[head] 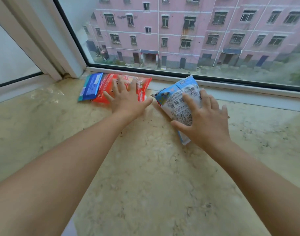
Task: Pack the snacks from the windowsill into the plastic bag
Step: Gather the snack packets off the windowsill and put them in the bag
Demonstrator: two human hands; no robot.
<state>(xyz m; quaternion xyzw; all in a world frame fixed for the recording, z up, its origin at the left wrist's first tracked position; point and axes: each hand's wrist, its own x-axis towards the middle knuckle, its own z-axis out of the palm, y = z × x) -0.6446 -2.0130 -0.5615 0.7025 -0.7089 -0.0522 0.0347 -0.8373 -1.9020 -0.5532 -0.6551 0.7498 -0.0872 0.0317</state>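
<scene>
from the head camera, your left hand [127,97] lies flat with its fingers spread and straight on the red snack packet [123,88], pressing on it rather than curling round it. that packet sits on the marble windowsill [145,167] near the window frame, and a blue packet [91,86] lies just beside it on its left, overlapping its edge. your right hand [205,120] rests on the light blue and white snack bag [178,101], fingers splayed over its printed back and thumb stretched out along its near side; the fingers bend a little over the bag's bulge. this bag is tilted, its far end lifted toward the glass, well apart from the red packet.
</scene>
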